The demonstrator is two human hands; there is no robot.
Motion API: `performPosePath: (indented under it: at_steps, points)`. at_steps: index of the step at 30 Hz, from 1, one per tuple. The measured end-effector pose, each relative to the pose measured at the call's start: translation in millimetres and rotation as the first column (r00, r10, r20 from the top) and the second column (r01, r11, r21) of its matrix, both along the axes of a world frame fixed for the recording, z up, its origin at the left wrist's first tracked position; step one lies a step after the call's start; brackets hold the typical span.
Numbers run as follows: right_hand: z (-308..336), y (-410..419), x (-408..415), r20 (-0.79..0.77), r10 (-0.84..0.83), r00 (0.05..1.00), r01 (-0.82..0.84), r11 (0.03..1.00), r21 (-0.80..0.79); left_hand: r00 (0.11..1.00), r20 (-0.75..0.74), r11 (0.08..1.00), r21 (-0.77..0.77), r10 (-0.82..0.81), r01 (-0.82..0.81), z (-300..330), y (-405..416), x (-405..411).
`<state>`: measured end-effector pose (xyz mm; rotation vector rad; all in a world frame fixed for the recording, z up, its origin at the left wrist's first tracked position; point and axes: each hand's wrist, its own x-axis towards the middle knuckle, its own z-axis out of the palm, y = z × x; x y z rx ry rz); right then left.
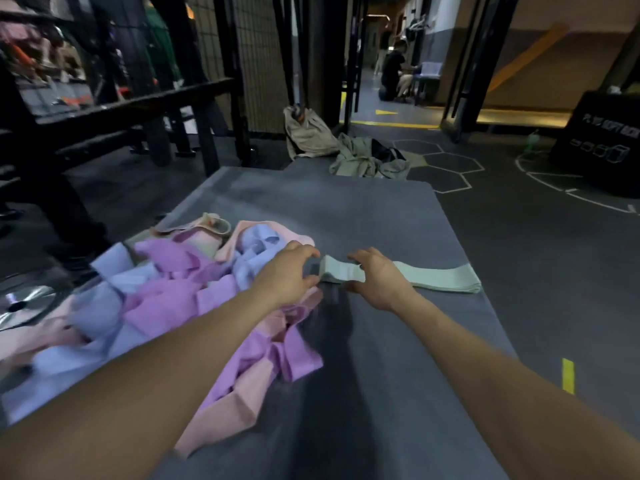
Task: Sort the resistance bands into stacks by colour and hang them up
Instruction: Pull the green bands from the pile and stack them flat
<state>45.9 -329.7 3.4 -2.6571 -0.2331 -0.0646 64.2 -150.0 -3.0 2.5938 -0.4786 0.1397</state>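
A jumbled pile of resistance bands [166, 299] in pink, purple and light blue lies on the left of a grey mat [363, 209]. To its right a flat stack of pale green bands [443, 277] stretches across the mat. My left hand [287, 271] sits at the stack's left end with thumb and fingers curled toward it; whether it grips the band is unclear. My right hand [375, 277] rests on the green stack, fingers curled over its far edge near the left end [341, 270].
Crumpled beige and olive clothing [367, 157] lies beyond the mat's far edge. A black metal rack [138, 109] stands at the back left, a black box [602, 140] at the right. A weight plate [24, 303] lies left of the pile. A person crouches in the far corridor.
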Motion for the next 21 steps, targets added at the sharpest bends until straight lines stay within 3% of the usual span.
performPosePath:
  at_steps: [8,14,18,21]
  points:
    - [14,100,-65,-0.044,0.093,0.995,-0.089,0.992,0.093,0.995,0.016,0.99,-0.106,0.095,-0.093,21,85,-86]
    - [20,174,-92,-0.044,0.173,0.984,-0.17,0.983,0.074,0.973,-0.004,0.965,-0.129,0.23,-0.229,21,160,-132]
    - [22,207,-98,-0.029,0.208,0.978,-0.208,0.978,-0.008,0.949,-0.047,0.939,-0.135,0.312,-0.316,10,206,-149]
    - [17,213,-95,-0.041,0.141,0.989,-0.145,0.983,-0.112,0.917,-0.086,0.904,-0.153,0.39,-0.399,1,229,-155]
